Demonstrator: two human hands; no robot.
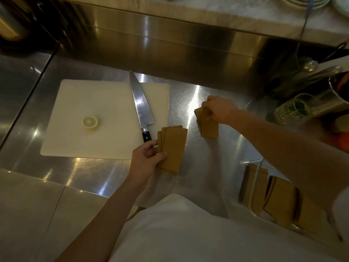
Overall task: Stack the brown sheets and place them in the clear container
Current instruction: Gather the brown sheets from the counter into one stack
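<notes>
- we have two loose batches of brown sheets on the steel surface (207, 157): a fanned batch (172, 148) under our left hand (146, 157), and a second batch (208, 127) under our right hand (219, 110).
- the clear container (255, 186) sits at the near right edge of the surface, partly hidden by our right forearm; it already holds more brown sheets (279, 201), some upright, some leaning.
- the relation that counts: the two batches lie near each other, side by side with bare steel between, the right one farther from us. both run their long axis roughly away from us, the left batch tilting a little rightward at its far end, so merging them should need only a slight turn.
- the container lies to the near right of both batches; our right hand looks the nearer one to it.
- left hand: curled around the near left corner of its fanned batch, thumb on top, fingers underneath as far as we can tell.
- right hand: knuckles up, fingertips pinching the far end of its batch, which seems lifted a little off the steel there.
- just left of the fanned batch, a knife (140, 108) lies on the cutting board (85, 129), its handle almost touching our left fingers; we judge that worth minding when we slide the batches together.
</notes>
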